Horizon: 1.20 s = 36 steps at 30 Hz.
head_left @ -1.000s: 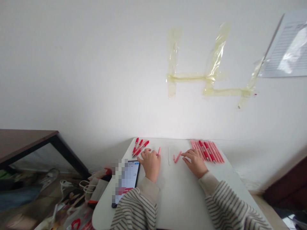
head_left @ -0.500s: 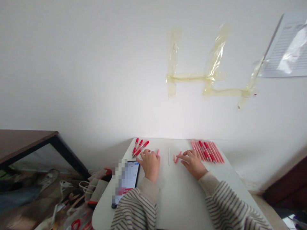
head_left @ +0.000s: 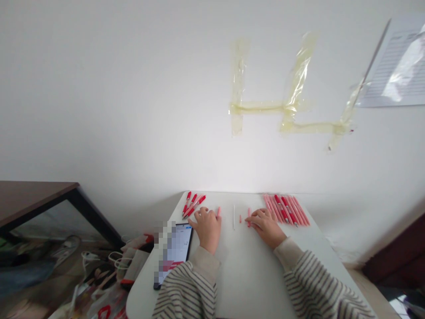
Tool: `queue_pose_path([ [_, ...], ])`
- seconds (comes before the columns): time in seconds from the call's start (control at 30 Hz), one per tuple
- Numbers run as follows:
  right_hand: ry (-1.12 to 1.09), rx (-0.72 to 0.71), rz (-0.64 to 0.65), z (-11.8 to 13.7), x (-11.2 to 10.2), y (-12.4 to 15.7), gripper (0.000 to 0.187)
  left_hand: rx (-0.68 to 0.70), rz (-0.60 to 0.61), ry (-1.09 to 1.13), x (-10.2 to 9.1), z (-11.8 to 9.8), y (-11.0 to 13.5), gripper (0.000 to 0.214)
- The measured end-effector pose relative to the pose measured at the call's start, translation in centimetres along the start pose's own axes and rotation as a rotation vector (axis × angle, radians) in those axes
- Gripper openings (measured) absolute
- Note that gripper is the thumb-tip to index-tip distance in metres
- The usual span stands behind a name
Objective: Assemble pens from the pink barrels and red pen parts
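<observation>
A short pink plastic tube (head_left: pixel 219 211), partly hidden, pointed far at the left. Right of it lay a thin white rod (head_left: pixel 234 217), lengthwise near to far, then a tiny pink piece (head_left: pixel 241 219), apart from a longer pink tube (head_left: pixel 249 212), partly covered, rightmost.

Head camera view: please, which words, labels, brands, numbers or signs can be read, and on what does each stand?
No text can be read.
Paper at upper right: printed lines, too blurred.
Phone screen: partly pixelated; remaining marks too small.
Row of pens at right: no lettering can be made out.
</observation>
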State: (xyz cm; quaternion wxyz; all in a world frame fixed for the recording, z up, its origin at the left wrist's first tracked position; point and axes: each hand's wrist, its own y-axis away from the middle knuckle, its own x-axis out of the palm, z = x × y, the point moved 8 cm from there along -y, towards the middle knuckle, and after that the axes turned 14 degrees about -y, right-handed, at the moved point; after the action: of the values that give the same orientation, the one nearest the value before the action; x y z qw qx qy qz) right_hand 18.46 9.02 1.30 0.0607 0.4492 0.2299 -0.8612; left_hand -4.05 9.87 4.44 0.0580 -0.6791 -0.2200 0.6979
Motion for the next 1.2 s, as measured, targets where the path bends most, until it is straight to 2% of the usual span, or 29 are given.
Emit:
queue_pose_path([
  [0.13,0.021,0.014,-0.027,-0.4,0.0,0.0,0.034,-0.003,-0.024,0.000,-0.2,0.0,0.1,0.035],
  [0.57,-0.011,0.029,-0.059,-1.0,-0.5,0.0,0.034,0.001,0.017,0.075,-0.1,0.1,-0.1,0.022],
  [0.77,0.025,0.040,-0.096,-1.1,-1.0,0.0,0.029,0.124,0.087,0.237,0.1,-1.9,0.5,0.015],
  [0.9,0.025,0.052,-0.095,-1.2,-0.9,0.0,0.025,0.222,0.108,0.282,0.3,-3.5,1.6,0.020],
  [1.2,0.014,0.037,-0.110,-1.1,-1.1,0.0,0.025,0.261,0.145,0.243,1.0,-4.0,2.1,0.022],
])
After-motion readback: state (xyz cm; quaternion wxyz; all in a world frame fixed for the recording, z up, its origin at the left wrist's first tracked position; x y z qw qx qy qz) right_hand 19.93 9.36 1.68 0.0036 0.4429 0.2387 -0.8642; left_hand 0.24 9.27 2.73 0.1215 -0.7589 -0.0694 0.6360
